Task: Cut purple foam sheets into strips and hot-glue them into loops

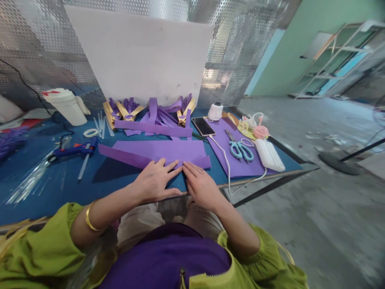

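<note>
A folded purple foam sheet (162,150) lies on the blue table (60,180) in front of me. My left hand (155,180) and my right hand (201,184) rest flat side by side on its near edge, fingers spread and pressing down. Neither hand grips anything. A long purple strip (152,128) lies just behind the sheet, with several more purple and gold strips (126,110) at the back.
A blue glue gun (75,150) and glue sticks (100,126) lie at left, a white jug (67,105) behind. Right of the sheet are a phone (203,126), teal scissors (240,149), a white power bank (270,154), thread spool (215,111) and a white board (147,56).
</note>
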Motion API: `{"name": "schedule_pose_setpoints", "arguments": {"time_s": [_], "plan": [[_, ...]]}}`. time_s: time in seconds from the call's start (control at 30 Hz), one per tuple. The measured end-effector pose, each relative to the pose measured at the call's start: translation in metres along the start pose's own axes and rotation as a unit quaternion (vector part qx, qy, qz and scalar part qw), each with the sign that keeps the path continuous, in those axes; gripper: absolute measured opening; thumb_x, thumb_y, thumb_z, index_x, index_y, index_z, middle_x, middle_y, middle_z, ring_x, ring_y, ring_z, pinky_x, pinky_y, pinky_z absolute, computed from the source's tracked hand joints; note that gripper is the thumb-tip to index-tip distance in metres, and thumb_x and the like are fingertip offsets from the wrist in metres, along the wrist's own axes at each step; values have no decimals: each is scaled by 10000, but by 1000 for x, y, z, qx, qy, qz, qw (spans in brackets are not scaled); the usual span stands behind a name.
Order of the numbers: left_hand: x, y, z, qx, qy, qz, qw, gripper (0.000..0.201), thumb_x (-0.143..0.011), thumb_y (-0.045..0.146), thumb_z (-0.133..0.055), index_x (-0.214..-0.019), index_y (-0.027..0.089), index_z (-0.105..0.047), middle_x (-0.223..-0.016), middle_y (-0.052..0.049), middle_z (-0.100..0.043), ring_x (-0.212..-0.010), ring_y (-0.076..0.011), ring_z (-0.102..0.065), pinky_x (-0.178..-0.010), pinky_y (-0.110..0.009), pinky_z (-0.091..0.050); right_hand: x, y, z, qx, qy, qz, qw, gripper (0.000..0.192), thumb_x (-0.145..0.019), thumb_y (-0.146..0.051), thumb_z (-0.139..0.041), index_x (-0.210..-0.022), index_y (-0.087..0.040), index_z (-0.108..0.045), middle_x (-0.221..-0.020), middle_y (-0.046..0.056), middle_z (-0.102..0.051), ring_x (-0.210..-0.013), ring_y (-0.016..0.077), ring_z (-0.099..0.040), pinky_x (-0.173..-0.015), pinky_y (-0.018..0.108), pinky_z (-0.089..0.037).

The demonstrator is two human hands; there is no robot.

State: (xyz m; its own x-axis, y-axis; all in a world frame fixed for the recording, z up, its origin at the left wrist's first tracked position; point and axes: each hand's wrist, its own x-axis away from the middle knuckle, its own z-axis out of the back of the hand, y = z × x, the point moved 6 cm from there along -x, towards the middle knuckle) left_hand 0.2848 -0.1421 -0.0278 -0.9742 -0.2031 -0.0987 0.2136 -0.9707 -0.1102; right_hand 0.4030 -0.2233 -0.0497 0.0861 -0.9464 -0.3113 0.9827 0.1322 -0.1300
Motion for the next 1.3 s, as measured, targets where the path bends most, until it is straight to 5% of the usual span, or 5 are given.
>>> {"name": "schedule_pose_setpoints", "arguments": {"time_s": [0.27,0.57,0.83,1.17,1.3], "plan": [[3,-2,-2,22,0,12,1000,834,-910,773,-293,-1508,212,-449,-1560,-108,-449,-1109,-346,-536,-827,-456,-454,11,-3,7,106,0,-185,977,662,-1020,-443,-403,-1381,98,-526,-1428,328,-518,-1355,396,-499,-1164,533,-321],[17,-29,2,83,-13,-6,996,632,-972,573,-435,-1443,159,-513,-1473,-82,-561,-1250,-265,-534,-1021,-366,-449,-20,-32,-7,13,-68,-58,996,761,-1002,-571,-389,-1539,-32,-368,-1570,229,-395,-1463,341,-367,-1193,462,-300],[62,-110,-5,117,-7,161,980,464,-1001,437,-405,-1308,177,-636,-1310,-99,-681,-1186,-234,-622,-1014,-354,-467,-40,-55,-7,76,-97,-94,988,870,-880,-763,-416,-1551,-211,-397,-1442,317,-480,-1323,456,-478,-1013,585,-403],[72,-137,-1,179,33,347,920,322,-866,491,-604,-998,234,-746,-978,-35,-771,-909,-228,-685,-742,-298,-471,-45,-63,-12,97,-113,-103,984,885,-879,-756,-427,-1573,-212,-347,-1440,312,-463,-1289,467,-461,-1001,602,-383],[72,-139,-4,162,20,347,923,284,-854,453,-634,-998,234,-742,-990,-40,-768,-922,-239,-678,-731,-302,-449,-46,-64,-11,95,-130,-102,982,876,-885,-738,-445,-1591,-240,-297,-1451,311,-455,-1298,489,-445,-989,609,-383]]}}
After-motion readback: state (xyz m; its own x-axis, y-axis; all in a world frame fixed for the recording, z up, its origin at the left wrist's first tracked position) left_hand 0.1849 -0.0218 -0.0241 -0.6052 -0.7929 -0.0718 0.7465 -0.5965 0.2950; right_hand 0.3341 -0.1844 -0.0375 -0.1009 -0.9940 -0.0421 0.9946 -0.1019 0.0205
